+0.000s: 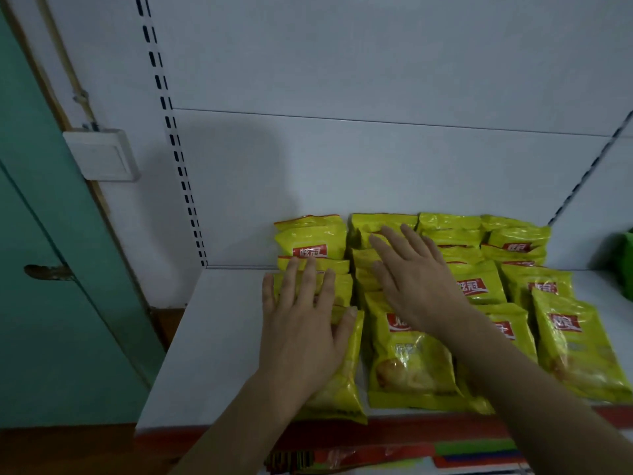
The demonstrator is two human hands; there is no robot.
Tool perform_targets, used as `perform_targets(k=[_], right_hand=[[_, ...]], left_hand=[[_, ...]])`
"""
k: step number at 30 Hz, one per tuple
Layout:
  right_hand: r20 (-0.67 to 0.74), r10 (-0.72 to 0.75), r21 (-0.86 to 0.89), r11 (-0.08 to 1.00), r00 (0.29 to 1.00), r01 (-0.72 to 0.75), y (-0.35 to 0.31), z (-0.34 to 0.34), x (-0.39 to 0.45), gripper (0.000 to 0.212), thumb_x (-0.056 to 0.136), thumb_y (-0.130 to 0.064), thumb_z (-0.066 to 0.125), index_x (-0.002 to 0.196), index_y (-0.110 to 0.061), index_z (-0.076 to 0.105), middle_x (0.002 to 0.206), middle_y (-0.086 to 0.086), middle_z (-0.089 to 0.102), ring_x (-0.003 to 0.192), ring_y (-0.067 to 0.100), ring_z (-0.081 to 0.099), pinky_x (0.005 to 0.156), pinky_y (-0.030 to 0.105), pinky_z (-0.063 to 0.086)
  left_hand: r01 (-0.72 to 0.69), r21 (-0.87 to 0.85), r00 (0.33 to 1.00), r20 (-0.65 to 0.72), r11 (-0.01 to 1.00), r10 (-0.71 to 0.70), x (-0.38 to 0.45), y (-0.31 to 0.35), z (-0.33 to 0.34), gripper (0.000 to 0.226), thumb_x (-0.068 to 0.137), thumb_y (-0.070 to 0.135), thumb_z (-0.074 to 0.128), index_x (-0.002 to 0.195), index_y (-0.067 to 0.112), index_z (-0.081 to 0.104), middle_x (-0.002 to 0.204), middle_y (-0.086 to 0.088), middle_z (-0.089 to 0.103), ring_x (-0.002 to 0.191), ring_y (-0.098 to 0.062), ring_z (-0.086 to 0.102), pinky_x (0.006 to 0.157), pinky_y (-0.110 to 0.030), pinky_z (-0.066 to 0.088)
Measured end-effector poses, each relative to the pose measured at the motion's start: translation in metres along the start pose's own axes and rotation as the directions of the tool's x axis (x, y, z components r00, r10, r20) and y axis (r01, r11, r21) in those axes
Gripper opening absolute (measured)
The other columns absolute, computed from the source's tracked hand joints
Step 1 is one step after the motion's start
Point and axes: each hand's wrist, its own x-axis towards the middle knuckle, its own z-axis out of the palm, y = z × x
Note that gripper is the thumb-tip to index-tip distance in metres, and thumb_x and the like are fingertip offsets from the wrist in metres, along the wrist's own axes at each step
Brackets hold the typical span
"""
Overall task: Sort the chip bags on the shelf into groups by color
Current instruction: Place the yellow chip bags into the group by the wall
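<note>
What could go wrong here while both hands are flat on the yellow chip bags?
1. The front bags lie close to the shelf's front edge; a push toward the person could slide one off.
2. The left hand and right hand press on overlapping rows, so shifting one bag may drag its neighbours out of line.
3. A green item sits at the far right, cut off by the frame; it may be an unsorted bag that gets missed.
</note>
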Motion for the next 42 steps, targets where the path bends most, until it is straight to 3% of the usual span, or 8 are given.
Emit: perform_targets(k=[9,15,19,22,27,32,37,42], right_hand=[[0.028,0.042,-0.143,0.989,0.999,-0.038,-0.007,0.039,-0.084,0.066,0.112,-0.058,0.015,0.165,-0.025,0.035,0.175,0.004,0.026,0.163,0.028,0.019,0.129,0.059,0.017],[0.025,0.049,-0.134,0.990,0.998,-0.046,-0.013,0.051,-0.090,0.068,0.112,-0.059,0.011,0.169,-0.024,0.022,0.177,0.006,0.016,0.165,0.028,0.008,0.131,0.058,0.010],[-0.055,0.040,-0.044,0.998,0.998,-0.043,-0.006,0.039,-0.074,0.066,0.112,-0.054,0.012,0.165,-0.024,0.035,0.175,0.007,0.024,0.164,0.030,0.015,0.130,0.058,0.015],[-0.017,0.013,-0.079,0.997,1.000,-0.015,0.014,0.028,-0.043,0.067,0.109,-0.049,0.013,0.160,-0.019,0.044,0.171,0.011,0.035,0.161,0.034,0.024,0.130,0.058,0.016],[0.125,-0.081,-0.118,0.988,0.989,0.096,0.039,0.026,0.001,0.073,0.103,-0.050,0.004,0.163,-0.022,0.036,0.172,0.006,0.032,0.160,0.030,0.027,0.131,0.057,0.011],[0.161,-0.172,-0.095,0.978,0.972,0.188,0.043,0.033,0.012,0.069,0.101,-0.049,0.009,0.155,-0.028,0.046,0.161,0.000,0.050,0.151,0.026,0.043,0.130,0.059,0.012],[0.047,-0.169,-0.071,0.983,0.985,0.172,0.052,0.035,0.017,0.073,0.104,-0.053,0.008,0.160,-0.020,0.042,0.165,0.007,0.045,0.156,0.035,0.032,0.129,0.056,0.020],[-0.077,-0.200,-0.096,0.977,0.977,0.192,0.055,0.033,0.031,0.057,0.104,-0.041,0.029,0.138,-0.013,0.064,0.144,0.012,0.061,0.143,0.036,0.046,0.124,0.052,0.030]], left_hand=[[-0.029,0.055,0.999,0.017,0.998,0.029,-0.008,0.010,0.013,0.068,0.104,0.062,0.031,0.153,0.019,0.052,0.163,-0.013,0.043,0.156,-0.039,0.027,0.122,-0.068,0.016],[-0.006,0.081,1.000,0.007,0.997,0.005,-0.010,0.012,0.009,0.072,0.105,0.065,0.021,0.152,0.019,0.053,0.161,-0.012,0.045,0.156,-0.036,0.029,0.122,-0.069,0.015],[-0.001,0.059,0.996,-0.085,0.998,0.006,-0.006,0.025,0.002,0.062,0.108,0.056,0.030,0.150,0.017,0.055,0.160,-0.012,0.047,0.155,-0.035,0.033,0.123,-0.067,0.018],[-0.060,0.047,0.992,-0.106,0.997,0.064,-0.003,0.044,0.002,0.056,0.108,0.049,0.034,0.145,0.016,0.061,0.157,-0.010,0.051,0.154,-0.034,0.035,0.123,-0.063,0.024],[-0.101,0.091,0.995,0.011,0.991,0.100,-0.004,0.076,0.011,0.081,0.099,0.076,0.032,0.153,0.019,0.052,0.162,-0.010,0.045,0.159,-0.033,0.024,0.124,-0.069,0.015],[-0.045,0.163,0.997,0.076,0.986,0.033,-0.004,0.087,0.022,0.084,0.096,0.079,0.033,0.151,0.020,0.054,0.160,-0.011,0.049,0.158,-0.035,0.026,0.123,-0.071,0.013],[-0.012,0.172,0.995,0.095,0.985,-0.004,-0.006,0.093,0.025,0.081,0.098,0.077,0.033,0.153,0.021,0.052,0.162,-0.011,0.045,0.158,-0.033,0.027,0.123,-0.069,0.014],[0.000,0.152,0.994,0.105,0.988,-0.016,-0.007,0.093,0.024,0.080,0.102,0.075,0.025,0.158,0.023,0.046,0.166,-0.011,0.039,0.159,-0.032,0.023,0.124,-0.068,0.013]])
